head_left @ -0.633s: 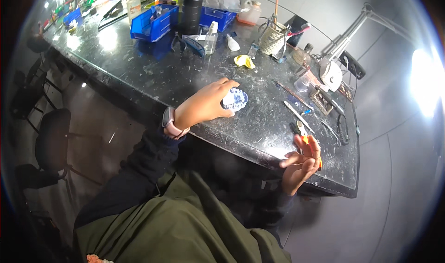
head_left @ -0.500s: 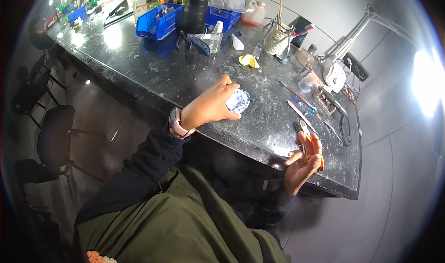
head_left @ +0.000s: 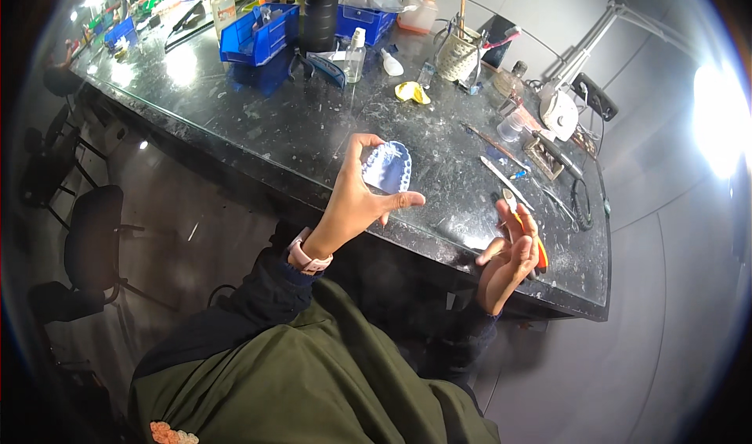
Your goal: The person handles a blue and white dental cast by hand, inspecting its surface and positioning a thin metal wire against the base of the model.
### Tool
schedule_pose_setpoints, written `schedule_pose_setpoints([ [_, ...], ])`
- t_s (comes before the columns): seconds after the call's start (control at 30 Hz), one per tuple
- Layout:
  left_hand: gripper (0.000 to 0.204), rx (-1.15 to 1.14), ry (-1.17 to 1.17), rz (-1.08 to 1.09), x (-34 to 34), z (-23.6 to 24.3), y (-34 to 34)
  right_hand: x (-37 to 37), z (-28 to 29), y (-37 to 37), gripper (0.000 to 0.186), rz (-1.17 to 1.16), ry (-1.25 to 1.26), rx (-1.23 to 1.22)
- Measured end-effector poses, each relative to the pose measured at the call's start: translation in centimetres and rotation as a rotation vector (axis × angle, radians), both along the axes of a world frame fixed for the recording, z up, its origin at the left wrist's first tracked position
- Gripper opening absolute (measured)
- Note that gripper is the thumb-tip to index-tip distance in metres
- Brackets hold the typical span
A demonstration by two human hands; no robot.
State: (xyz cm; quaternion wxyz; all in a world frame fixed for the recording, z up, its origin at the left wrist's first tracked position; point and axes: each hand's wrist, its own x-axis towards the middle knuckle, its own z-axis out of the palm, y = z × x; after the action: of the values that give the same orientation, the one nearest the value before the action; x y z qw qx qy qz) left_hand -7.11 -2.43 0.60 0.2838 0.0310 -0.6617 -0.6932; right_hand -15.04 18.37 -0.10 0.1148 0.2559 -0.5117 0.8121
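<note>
Here, the left hand [head_left: 351,199] is clamping a white-and-blue dental model [head_left: 389,168] between thumb and fingers, holding it over the bench [head_left: 290,127] near its front edge. The right hand [head_left: 507,262] is showing half-curled in front of orange-handled pliers [head_left: 541,254]; whether it is gripping them, I cannot tell.

They're wearing dark sleeves [head_left: 227,319], a wrist strap [head_left: 310,262] (pale pink, btw) and olive cloth [head_left: 313,373], peachy trim [head_left: 166,433] showing around 7 o'clock.

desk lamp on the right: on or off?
On. The lamp head is a blown-out white glow at the end of the jointed arm.
</note>
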Motion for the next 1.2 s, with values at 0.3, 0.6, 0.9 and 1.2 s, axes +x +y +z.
schedule_pose_setpoints([
  [0.3, 0.040, 0.541, -0.019, -0.399, -0.2, -0.7, -2.5, 0.0, 0.6, -0.7, 0.068, 0.089, 0.025, 0.178],
  [0.6, 0.031, 0.781, 0.144, -0.351, 2.3, -0.6, -0.4, 0.5, 1.0, -0.3, 0.066, 0.127, -0.014, 0.316],
  [0.9, 0.017, 0.838, 0.059, -0.603, 7.2, -0.2, 3.2, 8.2, 4.6, -3.8, 0.065, -0.044, 0.299, 0.796],
  [1.2, 0.058, 0.560, -0.150, -0.530, 7.2, 0.2, 3.5, 7.9, 4.0, -4.9, 0.065, -0.095, 0.451, 0.927],
])
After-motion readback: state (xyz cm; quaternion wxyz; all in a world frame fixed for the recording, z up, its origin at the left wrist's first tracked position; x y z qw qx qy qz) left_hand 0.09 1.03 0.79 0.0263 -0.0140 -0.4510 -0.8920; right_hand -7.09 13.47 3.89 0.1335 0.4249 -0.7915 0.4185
